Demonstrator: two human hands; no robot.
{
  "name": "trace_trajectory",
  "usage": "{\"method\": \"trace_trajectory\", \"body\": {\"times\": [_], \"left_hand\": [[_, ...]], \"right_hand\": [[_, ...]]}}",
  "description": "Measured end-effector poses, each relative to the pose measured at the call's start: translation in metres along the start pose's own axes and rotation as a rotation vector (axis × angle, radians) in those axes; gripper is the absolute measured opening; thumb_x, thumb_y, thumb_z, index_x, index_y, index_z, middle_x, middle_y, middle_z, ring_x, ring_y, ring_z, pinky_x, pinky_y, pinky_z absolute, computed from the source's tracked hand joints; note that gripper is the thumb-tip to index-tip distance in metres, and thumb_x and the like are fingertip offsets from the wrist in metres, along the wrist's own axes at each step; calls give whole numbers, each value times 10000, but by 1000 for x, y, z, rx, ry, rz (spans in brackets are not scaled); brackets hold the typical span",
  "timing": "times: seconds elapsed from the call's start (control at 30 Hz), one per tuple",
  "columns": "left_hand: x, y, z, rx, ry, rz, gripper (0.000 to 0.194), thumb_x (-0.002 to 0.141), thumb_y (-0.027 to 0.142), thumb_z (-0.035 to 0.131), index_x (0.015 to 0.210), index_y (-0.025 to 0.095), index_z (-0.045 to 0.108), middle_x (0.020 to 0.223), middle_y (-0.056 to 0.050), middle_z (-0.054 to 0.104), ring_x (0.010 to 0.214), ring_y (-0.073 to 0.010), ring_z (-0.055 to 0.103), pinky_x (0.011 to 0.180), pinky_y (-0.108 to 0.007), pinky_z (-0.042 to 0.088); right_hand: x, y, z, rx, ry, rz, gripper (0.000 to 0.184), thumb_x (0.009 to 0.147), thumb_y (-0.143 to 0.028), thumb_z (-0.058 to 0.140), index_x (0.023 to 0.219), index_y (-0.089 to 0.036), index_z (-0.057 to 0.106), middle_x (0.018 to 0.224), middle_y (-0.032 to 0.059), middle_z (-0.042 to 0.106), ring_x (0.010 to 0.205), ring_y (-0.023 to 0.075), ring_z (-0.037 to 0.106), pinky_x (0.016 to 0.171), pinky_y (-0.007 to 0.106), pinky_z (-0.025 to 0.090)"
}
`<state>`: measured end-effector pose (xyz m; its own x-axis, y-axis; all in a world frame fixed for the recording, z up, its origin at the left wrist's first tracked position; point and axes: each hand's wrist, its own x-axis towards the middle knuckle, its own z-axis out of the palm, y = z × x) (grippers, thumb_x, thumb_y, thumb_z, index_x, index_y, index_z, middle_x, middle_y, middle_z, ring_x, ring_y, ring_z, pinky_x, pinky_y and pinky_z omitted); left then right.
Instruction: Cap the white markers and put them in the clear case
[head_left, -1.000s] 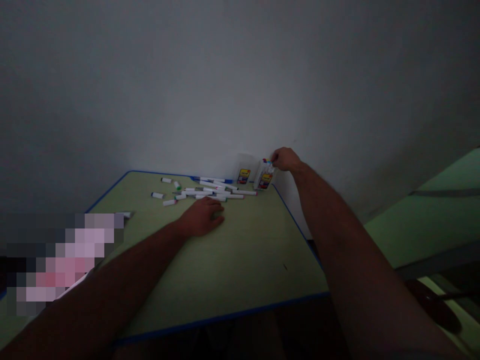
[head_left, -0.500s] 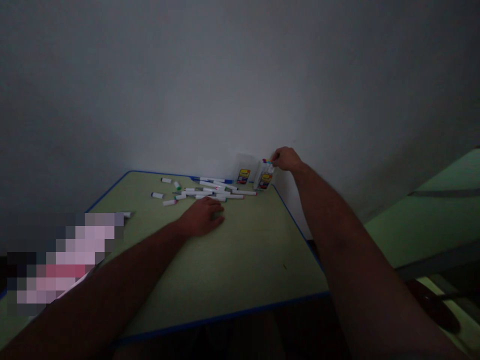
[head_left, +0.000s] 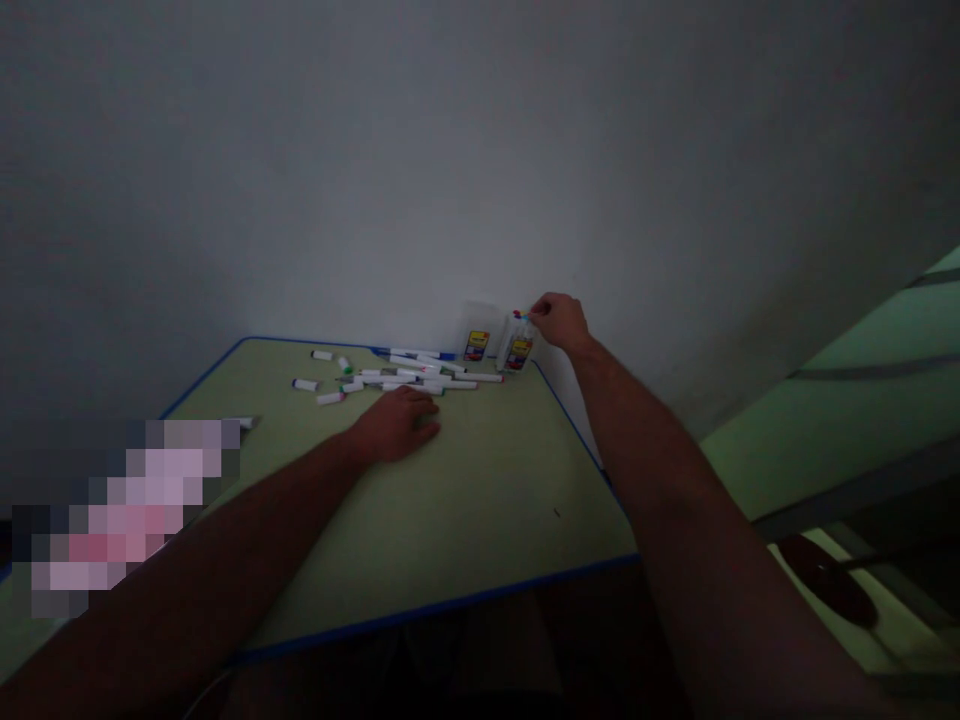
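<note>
My right hand (head_left: pixel 559 318) is at the top of a clear plastic case (head_left: pixel 517 345) with a yellow and red label, its fingers pinched on a marker there. Coloured marker ends (head_left: pixel 520 315) show at the case's mouth; the fingertips partly hide them. To its left stands a second clear case (head_left: pixel 475 345) with a similar label, seemingly without markers. My left hand (head_left: pixel 394 425) lies palm down on the table, fingers loosely spread, just in front of a pile of white markers (head_left: pixel 420 375). Several loose caps (head_left: pixel 305 385) lie left of the pile.
The pale table (head_left: pixel 480 500) has a blue edge and meets a grey wall (head_left: pixel 450 180) at the back. A blurred, pixelated item (head_left: pixel 150 500) lies at the left, beside my forearm. A green surface (head_left: pixel 840 410) and a dark red round object (head_left: pixel 825 580) are at the right.
The whole view has shifted slightly, moving things a little left and up. My right hand stays at the case's top, and my left hand still rests by the markers.
</note>
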<state>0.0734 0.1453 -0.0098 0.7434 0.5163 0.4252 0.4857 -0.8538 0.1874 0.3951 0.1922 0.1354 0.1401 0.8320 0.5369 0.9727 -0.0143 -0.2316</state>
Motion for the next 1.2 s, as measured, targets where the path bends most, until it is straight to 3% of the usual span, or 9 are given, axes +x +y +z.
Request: {"method": "trace_trajectory", "body": {"times": [0.17, 0.43, 0.73, 1.1, 1.2], "left_hand": [[0, 2, -3, 0, -17, 16, 368, 928, 377, 479, 1080, 152, 727, 1114, -150, 709, 1078, -292, 623, 991, -453, 467], [-3, 3, -8, -2, -53, -57, 343, 910, 391, 482, 1044, 200, 733, 1090, -116, 720, 1076, -273, 630, 958, -424, 479], [-4, 5, -10, -34, -27, -72, 278, 879, 370, 523, 965, 217, 738, 993, -96, 729, 1033, -254, 643, 941, -407, 488], [-5, 5, -9, 21, -64, -37, 341, 921, 365, 504, 1073, 157, 726, 1060, -127, 722, 1073, -270, 629, 978, -418, 467], [-5, 4, -13, 60, -94, -92, 352, 927, 378, 481, 1071, 179, 732, 1078, -110, 729, 1075, -268, 630, 956, -404, 481]], "right_hand": [[-36, -9, 15, 106, -5, 44, 164, 792, -175, 629, 917, -171, 735, 931, 72, 743, 849, 179, 664, 811, 295, 497], [-90, -38, 53, 268, -122, 89, 122, 800, -210, 640, 872, -212, 739, 930, 65, 742, 879, 183, 678, 828, 294, 501], [-103, -74, 80, 470, -122, 81, 125, 805, -211, 637, 860, -236, 746, 937, 41, 756, 892, 184, 690, 844, 311, 509], [-115, -67, 94, 358, -148, 24, 122, 833, -226, 625, 839, -191, 742, 868, 51, 746, 809, 184, 666, 782, 291, 483], [-117, -66, 98, 306, -156, -22, 127, 832, -218, 621, 852, -188, 743, 878, 50, 744, 814, 182, 655, 772, 288, 473]]}}
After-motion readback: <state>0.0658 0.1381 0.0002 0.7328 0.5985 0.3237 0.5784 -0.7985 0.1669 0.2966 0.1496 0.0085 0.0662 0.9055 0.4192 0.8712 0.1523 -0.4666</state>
